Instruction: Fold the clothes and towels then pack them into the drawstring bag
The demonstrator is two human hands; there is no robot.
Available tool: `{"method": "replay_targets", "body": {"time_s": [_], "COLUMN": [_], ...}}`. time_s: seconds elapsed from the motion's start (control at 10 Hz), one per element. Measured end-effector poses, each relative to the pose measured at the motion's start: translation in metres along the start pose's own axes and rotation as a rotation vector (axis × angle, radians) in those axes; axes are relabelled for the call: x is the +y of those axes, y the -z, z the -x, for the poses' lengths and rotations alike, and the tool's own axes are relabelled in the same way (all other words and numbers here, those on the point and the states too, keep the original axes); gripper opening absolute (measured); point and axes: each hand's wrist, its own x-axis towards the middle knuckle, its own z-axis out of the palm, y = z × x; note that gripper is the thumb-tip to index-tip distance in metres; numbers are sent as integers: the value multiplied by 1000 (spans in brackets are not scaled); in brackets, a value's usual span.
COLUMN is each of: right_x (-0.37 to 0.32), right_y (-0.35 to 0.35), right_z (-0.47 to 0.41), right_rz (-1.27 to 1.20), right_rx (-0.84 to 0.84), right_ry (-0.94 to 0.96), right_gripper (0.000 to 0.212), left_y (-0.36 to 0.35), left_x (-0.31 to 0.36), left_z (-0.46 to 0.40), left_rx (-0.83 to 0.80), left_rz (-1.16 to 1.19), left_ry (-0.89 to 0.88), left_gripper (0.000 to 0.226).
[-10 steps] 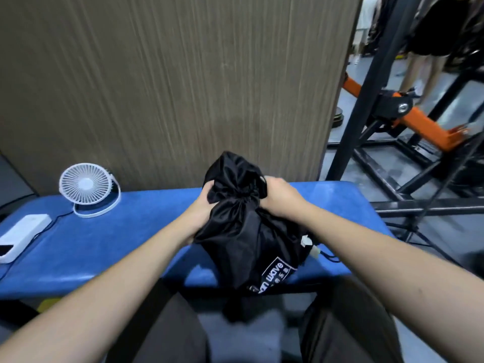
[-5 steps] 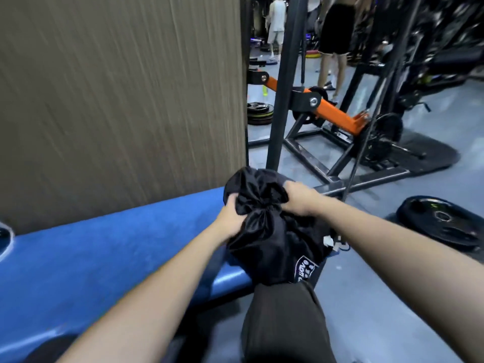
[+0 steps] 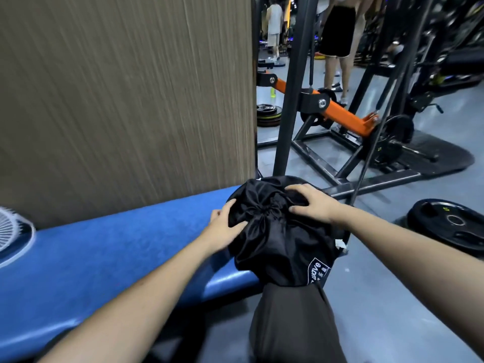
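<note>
The black drawstring bag [image 3: 282, 247] stands stuffed and cinched at its mouth on the right end of the blue padded bench [image 3: 110, 247], partly leaning over my knee. A white label shows low on its right side. My left hand [image 3: 222, 221] rests against the bag's left side, fingers lying on the gathered fabric. On top of the bag at the right lies my right hand [image 3: 311, 205], fingers spread and pressing down. No clothes or towels are visible outside the bag.
A white desk fan [image 3: 13, 231] sits at the bench's left edge. A wood-grain panel [image 3: 131, 100] stands behind the bench. Black and orange gym frames [image 3: 337, 111] and a weight plate [image 3: 450, 224] occupy the floor at right; people stand further back.
My view has swung right. The bag has moved from the bench's middle to its right end, and both hands have loosened from gripping its neck to lying on it.
</note>
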Motion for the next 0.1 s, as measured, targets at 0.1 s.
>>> {"method": "replay_targets", "body": {"time_s": [0.1], "right_x": [-17], "right_y": [14], "right_z": [21], "right_rz": [105], "right_rx": [126], "right_ry": [75], "right_gripper": [54], "left_y": [36], "left_x": [-7], "left_z": [28], "left_rx": [25], "left_rz": [-56], "left_ry": [-44], "left_gripper": [77]}}
